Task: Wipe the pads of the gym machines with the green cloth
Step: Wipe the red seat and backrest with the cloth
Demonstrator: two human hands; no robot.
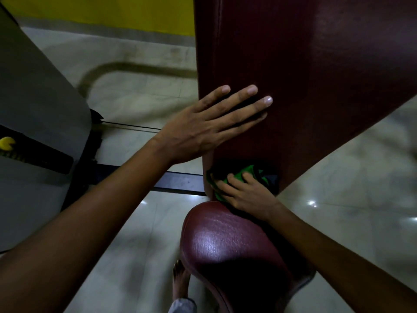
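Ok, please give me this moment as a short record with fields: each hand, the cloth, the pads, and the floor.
left hand: flat, fingers straight, resting on the back pad
right hand: presses the green cloth against the bottom of the back pad
green cloth: bunched, at the gap between the two pads
back pad: dark red, upright, tall
seat pad: dark red, shiny, below the back pad
floor: pale tiles, with a curved dark mark
wipe state: lower end of back pad under the cloth
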